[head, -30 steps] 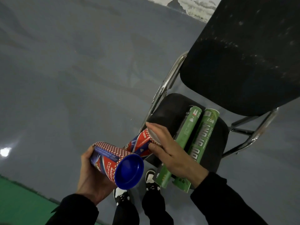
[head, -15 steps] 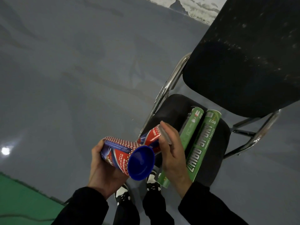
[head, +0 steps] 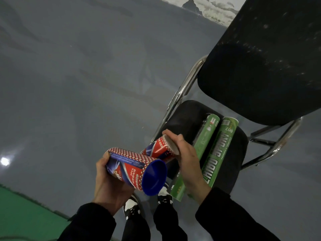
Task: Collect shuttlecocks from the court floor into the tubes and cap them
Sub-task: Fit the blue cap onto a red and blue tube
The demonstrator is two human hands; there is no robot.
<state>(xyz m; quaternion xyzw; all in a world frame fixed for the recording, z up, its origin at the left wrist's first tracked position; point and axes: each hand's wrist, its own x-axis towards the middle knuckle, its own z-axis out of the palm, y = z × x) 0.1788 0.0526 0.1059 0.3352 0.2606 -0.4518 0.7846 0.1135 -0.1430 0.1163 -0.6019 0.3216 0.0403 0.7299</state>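
Observation:
My left hand (head: 106,181) grips a short red and blue patterned tube (head: 126,166) with a blue cap (head: 154,177) on the end facing me. My right hand (head: 186,159) holds a second red and blue tube (head: 157,150) by its open, uncapped end, just behind the first tube. Two long green tubes (head: 204,138) (head: 221,150) lie side by side on the black chair seat (head: 187,117), right of my right hand. No shuttlecock is visible.
The folding chair has a black backrest (head: 260,66) and chrome frame (head: 184,91) at the right. Grey floor (head: 78,75) spreads to the left, with a green strip (head: 22,213) at the lower left. My shoes (head: 132,206) stand below the tubes.
Both hands have risen slightly and drawn closer. My right hand turned from resting over the second tube's end to gripping it from the side, exposing its open rim.

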